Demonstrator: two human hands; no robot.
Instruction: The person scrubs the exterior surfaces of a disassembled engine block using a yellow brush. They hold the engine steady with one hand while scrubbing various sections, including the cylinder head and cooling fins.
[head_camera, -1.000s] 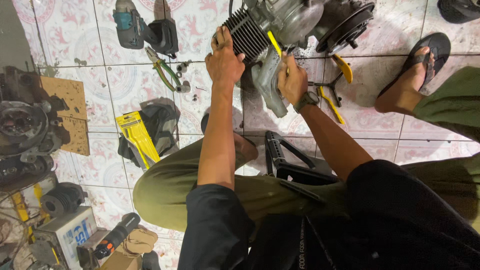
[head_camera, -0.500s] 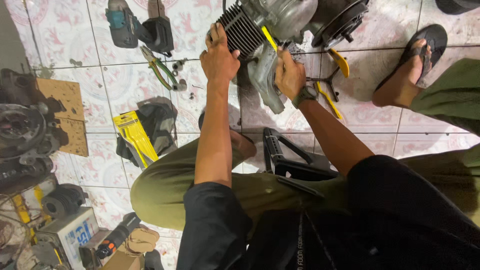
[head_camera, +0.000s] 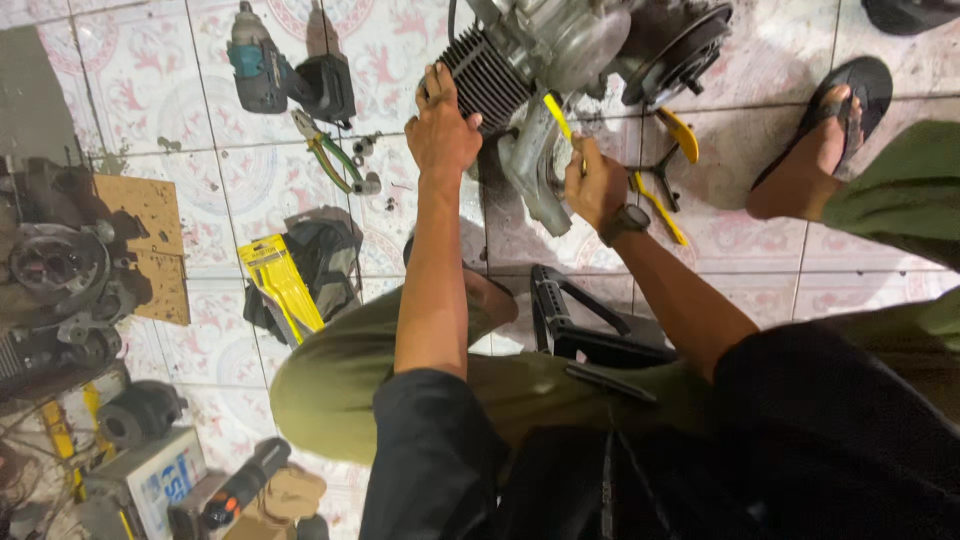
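A grey motorcycle engine (head_camera: 560, 40) with a black finned cylinder (head_camera: 485, 80) lies on the tiled floor at the top. My left hand (head_camera: 440, 125) rests on the finned cylinder, fingers spread over it. My right hand (head_camera: 592, 180), with a wristwatch, is closed around a yellow-handled tool (head_camera: 556, 115) that points up into the engine beside a grey side cover (head_camera: 530, 170). I sit low with olive trousers and a sandalled foot (head_camera: 815, 140) stretched out at the right.
A teal power drill (head_camera: 275, 75), green-handled pliers (head_camera: 335, 155), a yellow tool packet (head_camera: 282, 285) on a dark bag and yellow-handled tools (head_camera: 665, 175) lie on the floor. Engine parts (head_camera: 60, 280) and clutter crowd the left edge. A black stool frame (head_camera: 580, 325) stands under me.
The view has shifted slightly. My left hand has settled lower on the finned cylinder. The right hand keeps hold of the yellow-handled tool at the engine.
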